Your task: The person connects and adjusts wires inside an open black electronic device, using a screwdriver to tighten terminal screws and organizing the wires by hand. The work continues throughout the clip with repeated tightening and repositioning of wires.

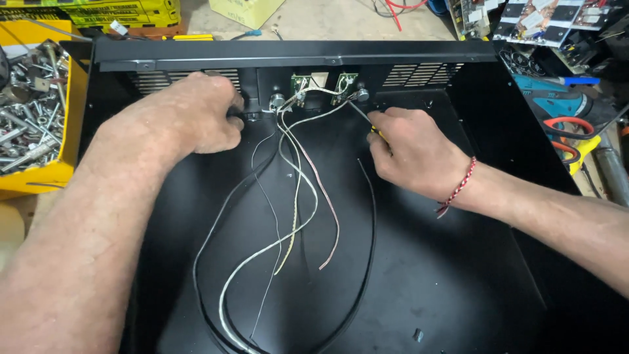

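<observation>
While both hands grip — right (413, 151) a screwdriver (362, 118), left (203, 111) something hidden.

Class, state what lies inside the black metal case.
Inside the black case: loose wires, two small green boards, both hands. The left hand covers whatever it grips.
</observation>
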